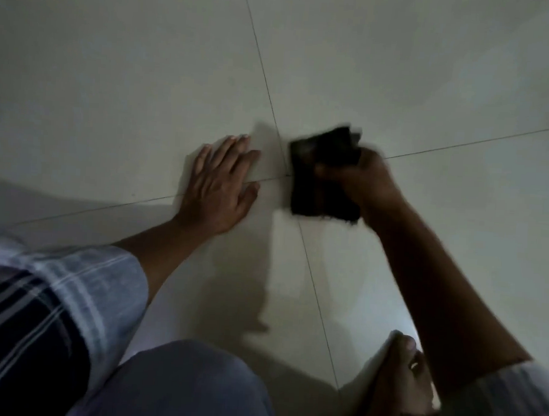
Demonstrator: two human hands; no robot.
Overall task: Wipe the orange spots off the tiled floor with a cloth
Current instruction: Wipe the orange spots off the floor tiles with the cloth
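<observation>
Nearest to me, my knee (178,384) in grey cloth fills the lower centre, and my bare foot (397,383) rests on the floor (114,88) at lower right. A striped sleeve (71,292) covers my left upper forearm at lower left.

Landmark: the grout cross (287,174), where four tiles meet.

My left hand (222,186) lies flat on the floor just left of the cross. Fingers are straight and slightly spread, palm down, holding nothing. The hand spans the grout line running left from the cross.

My right hand (363,180) is just right of the cross. Its fingers are curled round the upper right part of the cloth (319,184), gripping it. The hand is blurred.

The cloth is dark and lies on the floor directly over and just right of the cross. It sits apart from my left fingertips.

Beyond the cross, the floor is pale tile; I cannot make out any orange spots there.
</observation>
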